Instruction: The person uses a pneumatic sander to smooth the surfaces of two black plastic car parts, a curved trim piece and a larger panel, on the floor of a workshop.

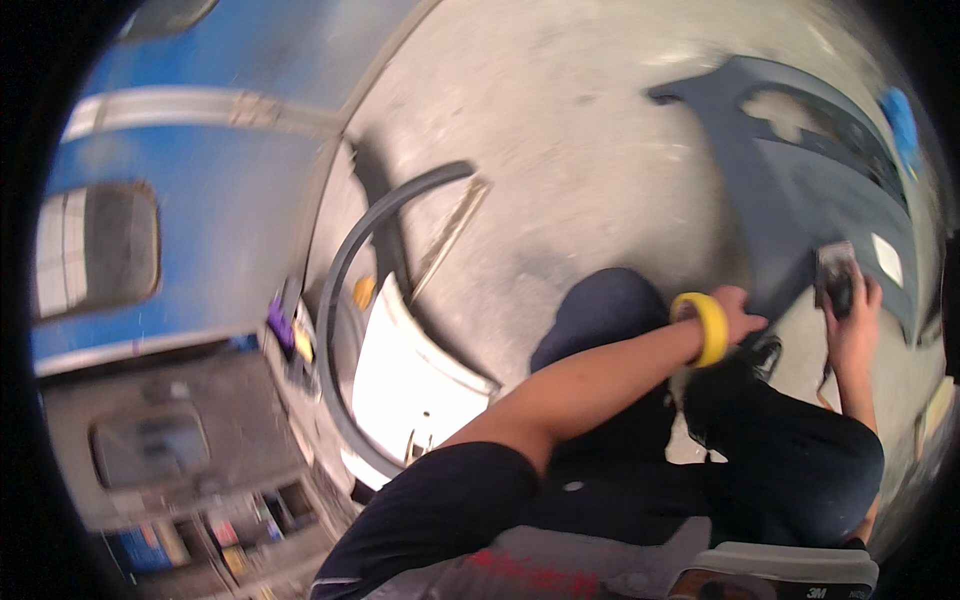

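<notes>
My left hand [737, 312] is closed at the narrow lower end of a grey car bumper cover [775, 190], fingers curled over it and partly blurred. A yellow roll of tape [713, 330] hangs round my left wrist like a bracelet. In my right hand [852, 315] is a small dark hand-sized block [833, 278] with a greyish upper end, held against or just above the cover. Blur hides its exact kind. The cover lies on the floor at the right, with cut-out openings along its far side and a white patch [887, 258] near my right hand.
My bent knees [610, 310] are close below my hands. To the left lie a curved black strip [345, 260] and a white body panel [410, 375]. Beyond stands a blue panelled wall [240, 190], with an open compartment of small items [230, 540] at lower left. Something blue [900, 125] lies far right.
</notes>
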Demonstrator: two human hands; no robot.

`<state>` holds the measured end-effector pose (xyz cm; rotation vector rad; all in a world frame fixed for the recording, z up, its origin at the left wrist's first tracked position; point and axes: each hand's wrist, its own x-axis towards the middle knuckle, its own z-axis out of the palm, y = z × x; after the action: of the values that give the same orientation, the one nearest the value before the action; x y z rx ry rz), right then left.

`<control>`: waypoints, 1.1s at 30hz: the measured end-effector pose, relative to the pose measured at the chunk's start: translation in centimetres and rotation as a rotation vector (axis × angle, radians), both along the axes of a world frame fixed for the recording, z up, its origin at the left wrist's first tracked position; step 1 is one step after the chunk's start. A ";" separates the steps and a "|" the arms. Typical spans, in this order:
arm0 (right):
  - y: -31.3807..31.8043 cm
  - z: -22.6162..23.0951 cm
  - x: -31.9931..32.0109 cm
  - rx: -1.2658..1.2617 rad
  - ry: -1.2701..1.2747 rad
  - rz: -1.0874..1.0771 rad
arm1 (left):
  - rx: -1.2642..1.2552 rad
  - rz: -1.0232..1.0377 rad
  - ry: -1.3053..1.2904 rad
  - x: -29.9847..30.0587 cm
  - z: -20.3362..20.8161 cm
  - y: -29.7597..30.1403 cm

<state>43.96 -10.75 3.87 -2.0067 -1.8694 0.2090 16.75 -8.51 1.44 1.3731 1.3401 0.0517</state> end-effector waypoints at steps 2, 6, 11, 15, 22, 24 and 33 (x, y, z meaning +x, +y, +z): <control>0.6 -0.5 0.6 0.022 0.000 0.058 | 0.055 -0.007 -0.005 -0.3 -0.2 0.3; 4.2 -0.4 4.3 -0.029 -0.181 -0.091 | -0.002 0.138 -0.083 -1.2 0.1 0.3; 6.4 -0.4 5.3 -0.011 -0.215 -0.067 | -0.045 0.245 -0.124 -1.6 1.8 0.7; 8.2 -1.7 4.0 -0.098 -0.267 0.109 | -0.077 0.334 -0.125 -2.9 2.8 0.6; 12.5 0.2 5.2 -0.075 -0.355 -0.014 | -0.119 0.334 -0.089 -4.0 1.9 1.2; 11.7 0.4 4.2 -0.062 -0.368 0.028 | -0.133 0.341 -0.094 -3.4 0.9 1.4; 10.1 1.6 -0.3 -0.004 -0.259 0.060 | -0.069 0.433 -0.157 -5.1 1.9 0.6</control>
<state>43.68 -0.67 5.42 -2.0637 -2.0870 -0.0340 11.61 -7.89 3.37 0.9803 1.4682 0.3927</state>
